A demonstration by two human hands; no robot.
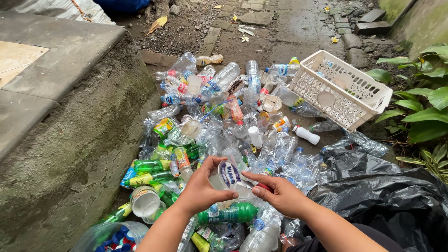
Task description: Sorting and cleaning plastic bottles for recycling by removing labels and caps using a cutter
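— Where's our clear plastic cup (227,176)?
— Over the bottle pile (224,126); our left hand (201,189) grasps its wall, right hand (279,193) pinches its label and something red.
— Light, thin, crushable, we judge; we grip gently near the rim.

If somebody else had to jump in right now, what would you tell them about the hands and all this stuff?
Left hand: holds a clear plastic cup with a label band.
Right hand: holds a small red-handled tool against the cup; I cannot tell its blade.
Nearby: a pile of plastic bottles on the ground, a white basket tipped on its side, a black bag at the right, and a clear container of blue caps at the lower left.
Done: cannot tell. Left: most of the pile is still unsorted.
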